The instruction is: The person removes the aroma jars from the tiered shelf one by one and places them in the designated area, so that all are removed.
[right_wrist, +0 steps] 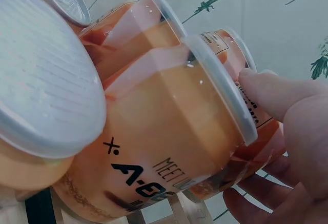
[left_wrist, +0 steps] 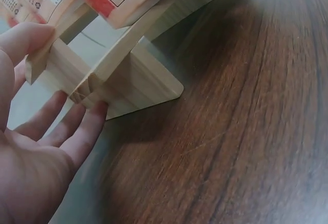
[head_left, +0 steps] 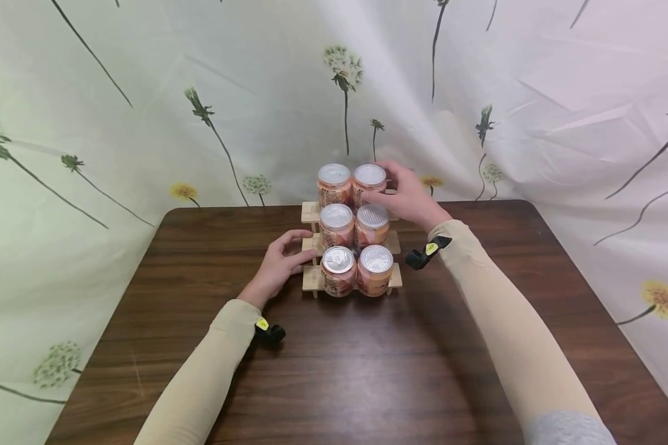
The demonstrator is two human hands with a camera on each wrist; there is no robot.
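A stepped wooden rack (head_left: pixel 310 212) stands on the table with its three tiers facing me. Each tier carries a pair of orange-labelled jars with pale, silvery lids. My right hand (head_left: pixel 411 193) grips the right jar (head_left: pixel 370 179) on the top tier, thumb in front and fingers behind. In the right wrist view that jar (right_wrist: pixel 266 144) is partly covered by the middle-tier jar (right_wrist: pixel 159 116). My left hand (head_left: pixel 278 264) holds the rack's left side by the middle tier. The left wrist view has its thumb on the slat, with the other fingers against the side panel (left_wrist: pixel 136 88).
The rack is near the far edge of a dark brown wooden table (head_left: pixel 334 377). Behind it hangs a white curtain (head_left: pixel 256 93) printed with dandelions. Black wrist cameras (head_left: pixel 269 334) are strapped over both sleeves.
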